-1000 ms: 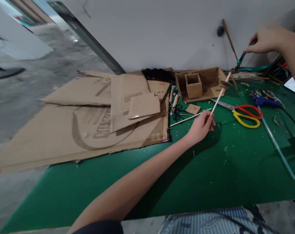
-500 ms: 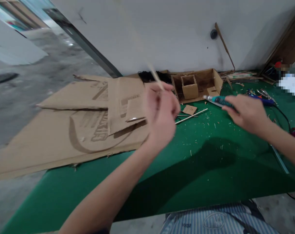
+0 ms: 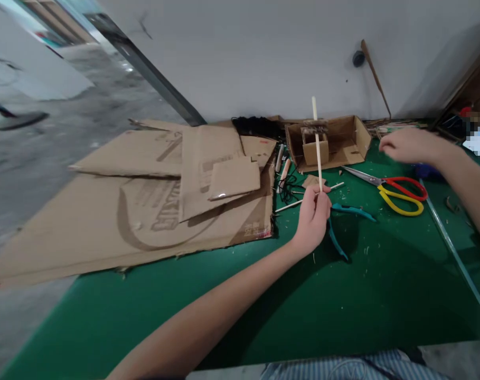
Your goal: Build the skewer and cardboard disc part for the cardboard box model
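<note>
My left hand [image 3: 313, 219] pinches the lower end of a thin wooden stick [image 3: 319, 158], which stands roughly upright. A small piece of corrugated cardboard [image 3: 314, 126] sits across the stick's upper part. Beside this hand, a tool with splayed teal handles [image 3: 353, 211] lies on the table, its head hidden behind my fingers. My right hand [image 3: 404, 145] is farther back on the right, fingers curled; whatever they hold, if anything, is out of sight. Scissors [image 3: 404, 195] with red and yellow handles lie in front of it. Behind the stick stands an open cardboard box [image 3: 346, 142] with a smaller box inside.
Large cardboard sheets [image 3: 144, 211] cover the left of the green table [image 3: 263, 316]. Black cord [image 3: 289, 189], another thin stick [image 3: 289, 206] and scraps lie near my left hand. A translucent strip [image 3: 453, 248] lies at right. A white wall [image 3: 263, 58] rises behind.
My left hand has moved right and down with the stick. The teal-handled tool has left my right hand and lies on the table. That hand has moved slightly back, and the scissors show.
</note>
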`<act>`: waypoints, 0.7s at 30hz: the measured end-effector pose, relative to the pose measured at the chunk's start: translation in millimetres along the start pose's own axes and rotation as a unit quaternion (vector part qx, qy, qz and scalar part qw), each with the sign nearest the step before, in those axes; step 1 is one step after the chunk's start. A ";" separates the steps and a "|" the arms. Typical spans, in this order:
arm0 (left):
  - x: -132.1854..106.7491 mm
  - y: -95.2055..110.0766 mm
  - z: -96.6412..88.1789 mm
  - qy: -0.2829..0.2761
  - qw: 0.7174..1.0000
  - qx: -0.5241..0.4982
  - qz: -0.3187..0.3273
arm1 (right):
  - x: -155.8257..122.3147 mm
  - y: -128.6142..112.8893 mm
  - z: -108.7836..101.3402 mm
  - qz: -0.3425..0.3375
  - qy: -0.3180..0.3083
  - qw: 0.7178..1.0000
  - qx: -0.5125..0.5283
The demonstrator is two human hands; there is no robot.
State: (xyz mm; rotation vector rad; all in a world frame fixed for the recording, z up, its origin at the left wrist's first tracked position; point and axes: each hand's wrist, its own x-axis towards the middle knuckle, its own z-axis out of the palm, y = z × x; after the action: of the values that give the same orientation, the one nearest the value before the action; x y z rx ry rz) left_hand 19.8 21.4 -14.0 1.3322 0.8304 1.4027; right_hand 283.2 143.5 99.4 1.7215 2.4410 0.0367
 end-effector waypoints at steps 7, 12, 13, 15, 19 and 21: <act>-12.4 -13.0 -15.4 0.003 0.986 0.164 -0.008 | 98.2 51.1 27.6 0.140 -0.066 0.984 -0.093; -9.1 -10.6 -16.2 -0.010 0.985 0.166 -0.048 | 112.1 63.9 40.4 0.141 -0.060 0.982 -0.109; -8.4 -10.1 -16.4 -0.010 0.985 0.164 -0.055 | 114.3 67.4 41.3 0.143 -0.058 0.982 -0.112; -7.3 -8.7 -16.5 -0.013 0.985 0.155 -0.070 | 118.7 73.2 43.3 0.139 -0.057 0.982 -0.117; -7.1 -6.2 -16.2 -0.017 0.985 0.145 -0.096 | 125.9 78.0 49.9 0.113 -0.061 0.985 -0.114; -7.1 -6.0 -16.1 -0.024 0.984 0.143 -0.106 | 127.3 78.1 52.4 0.102 -0.062 0.987 -0.110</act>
State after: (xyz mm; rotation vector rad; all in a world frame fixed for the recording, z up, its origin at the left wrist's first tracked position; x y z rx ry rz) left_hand 4.6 18.6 -24.4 1.4384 1.1388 1.1096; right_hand 321.8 285.9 41.9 1.8076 2.0781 0.2070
